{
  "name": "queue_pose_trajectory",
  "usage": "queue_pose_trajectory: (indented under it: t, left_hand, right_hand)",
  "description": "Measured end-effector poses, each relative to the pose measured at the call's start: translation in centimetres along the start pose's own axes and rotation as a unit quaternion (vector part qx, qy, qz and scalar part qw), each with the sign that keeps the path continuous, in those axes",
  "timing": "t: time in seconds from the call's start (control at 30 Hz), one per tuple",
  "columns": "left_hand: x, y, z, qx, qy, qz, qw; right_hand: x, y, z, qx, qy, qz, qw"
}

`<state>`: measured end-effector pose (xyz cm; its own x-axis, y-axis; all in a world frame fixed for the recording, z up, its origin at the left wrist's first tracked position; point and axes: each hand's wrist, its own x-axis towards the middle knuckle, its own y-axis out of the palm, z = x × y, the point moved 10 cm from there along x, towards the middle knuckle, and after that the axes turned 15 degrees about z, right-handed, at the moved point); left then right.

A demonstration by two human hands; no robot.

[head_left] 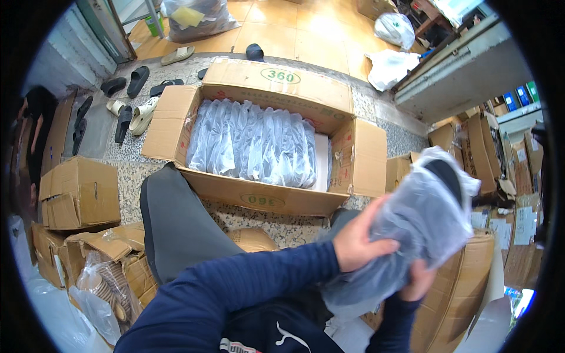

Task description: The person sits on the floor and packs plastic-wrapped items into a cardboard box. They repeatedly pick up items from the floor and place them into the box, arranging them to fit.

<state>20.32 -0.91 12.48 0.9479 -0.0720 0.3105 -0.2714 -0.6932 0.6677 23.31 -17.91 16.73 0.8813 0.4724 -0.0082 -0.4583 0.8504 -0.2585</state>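
Off to the right of my lap, I hold a frosted plastic bag (412, 223) with a dark, rounded thing inside that looks like a slipper. My left hand (362, 238) is closed on the bag's left side, thumb across its front. Lower down, my right hand (416, 281) grips the bag's near right edge, its fingers partly hidden and a little blurred. In front of me stands an open cardboard box (265, 197) with its flaps folded out. A row of similar bags (253, 141) stands packed upright inside, with a pale strip of space at the right end.
Loose slippers (139, 81) lie on the speckled floor at the left. Cardboard boxes (82, 191) crowd the left side, and more boxes (459, 282) stand close on my right. A person (40, 129) in dark clothes is at the far left. A full plastic sack (197, 17) sits beyond the doorway.
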Motion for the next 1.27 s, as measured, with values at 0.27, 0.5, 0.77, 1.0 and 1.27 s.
queue_pose_trajectory:
  t: [0.27,0.5,0.77,1.0,1.27]
  left_hand:
    - [-5.9,-14.9,2.4,0.483,-0.364,0.043,0.795]
    - [-10.8,-32.9,-7.7,0.675,-0.422,-0.059,0.602]
    - [-8.4,-33.2,-7.6,0.565,-0.421,-0.043,0.708]
    - [-10.0,-32.4,-7.7,0.54,-0.461,-0.012,0.704]
    - [-8.7,-31.3,-7.0,0.533,-0.468,0.015,0.704]
  right_hand:
    - [6.7,10.9,-15.3,0.179,0.22,0.152,0.947]
    - [28.6,6.4,-21.8,-0.326,0.297,0.326,0.836]
    - [28.7,6.2,-40.6,-0.267,0.206,0.001,0.941]
    - [31.0,14.8,-35.4,-0.428,0.213,0.096,0.873]
    - [28.4,15.9,-42.4,0.061,0.26,0.207,0.941]
